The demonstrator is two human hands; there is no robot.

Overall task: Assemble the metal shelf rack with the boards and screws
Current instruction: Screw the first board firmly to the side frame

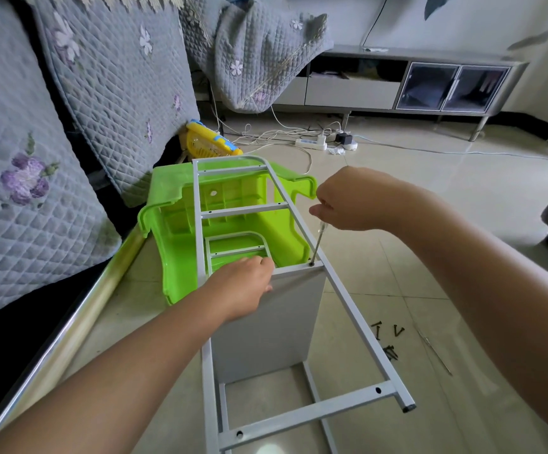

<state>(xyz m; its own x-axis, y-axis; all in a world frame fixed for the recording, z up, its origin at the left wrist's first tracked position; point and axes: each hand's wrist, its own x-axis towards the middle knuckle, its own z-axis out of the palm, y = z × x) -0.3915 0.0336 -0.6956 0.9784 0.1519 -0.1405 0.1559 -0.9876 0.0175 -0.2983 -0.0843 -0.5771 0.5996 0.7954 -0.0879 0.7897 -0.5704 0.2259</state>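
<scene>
A grey metal ladder-shaped side frame (354,309) lies across the top edge of a white board (275,326) standing on the floor. A second frame (236,249) shows below it, through the gaps. My left hand (246,283) grips the board's top edge and the crossbar there. My right hand (351,201) holds the handle of a screwdriver (316,245), whose tip sits on a screw (312,263) in the crossbar at the board's right corner. Several black screws (389,339) lie loose on the floor to the right.
An upturned green plastic stool (174,231) lies under the frame's far end. A quilted sofa (53,152) runs along the left. A yellow toy (207,140), a power strip (312,144) with cables and a low TV cabinet (397,83) lie beyond. A thin metal rod (436,352) lies right of the screws.
</scene>
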